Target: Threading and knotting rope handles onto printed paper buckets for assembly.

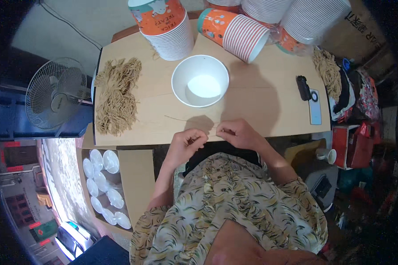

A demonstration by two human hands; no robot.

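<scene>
My left hand (pixel 188 142) and my right hand (pixel 235 131) meet at the near edge of a wooden table (pixel 261 97). Both pinch a thin tan string (pixel 188 119) that runs leftward across the table from my fingers. A white paper bowl (pixel 200 81) stands upright just beyond my hands, nothing in it. A heap of tan string bundles (pixel 117 95) lies on the table's left side, well left of my left hand.
Stacks of orange and striped paper bowls (pixel 168 28) (pixel 234 33) crowd the far edge. A phone with a black clip (pixel 311 99) lies at the right. More string (pixel 327 70) hangs at the right edge. A fan (pixel 55 92) and a box of lids (pixel 104 185) sit left.
</scene>
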